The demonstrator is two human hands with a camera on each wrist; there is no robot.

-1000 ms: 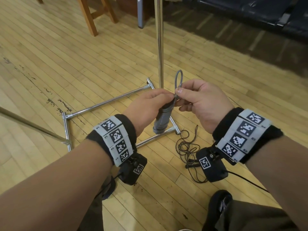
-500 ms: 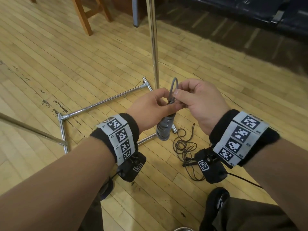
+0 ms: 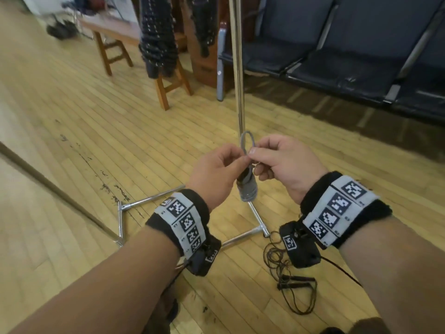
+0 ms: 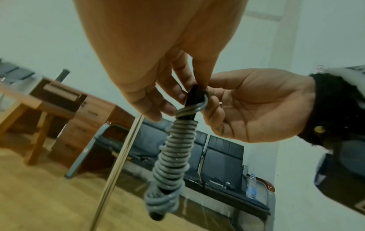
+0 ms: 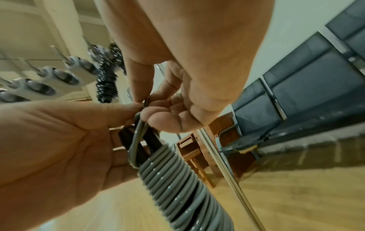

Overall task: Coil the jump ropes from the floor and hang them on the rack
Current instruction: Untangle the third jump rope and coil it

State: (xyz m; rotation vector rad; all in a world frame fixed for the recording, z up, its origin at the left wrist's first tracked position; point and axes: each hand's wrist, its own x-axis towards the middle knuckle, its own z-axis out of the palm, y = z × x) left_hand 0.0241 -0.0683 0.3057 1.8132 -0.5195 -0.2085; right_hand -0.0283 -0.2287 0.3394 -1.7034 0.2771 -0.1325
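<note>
A grey jump rope [image 3: 247, 189] [image 4: 173, 157] [image 5: 177, 176] is wound tightly round its black handles and hangs upright between my hands. A small grey loop [image 3: 247, 142] sticks up from its top. My left hand [image 3: 216, 169] [image 4: 168, 87] and right hand [image 3: 279, 160] [image 5: 158, 109] both pinch the rope at the base of that loop. The chrome rack pole [image 3: 238, 68] rises just behind the loop. A thin black jump rope [image 3: 289, 280] lies tangled on the floor below my right wrist.
The rack's chrome base frame [image 3: 149, 201] lies on the wooden floor under my hands. Dark coiled ropes [image 3: 159, 37] hang at the back near wooden stools [image 3: 168, 85]. A row of dark seats [image 3: 337, 56] stands at the right. White hooks [image 5: 49, 78] show in the right wrist view.
My hands have risen with the coiled grey rope. The head view has tilted up, so the hanging ropes, stools and seats now show.
</note>
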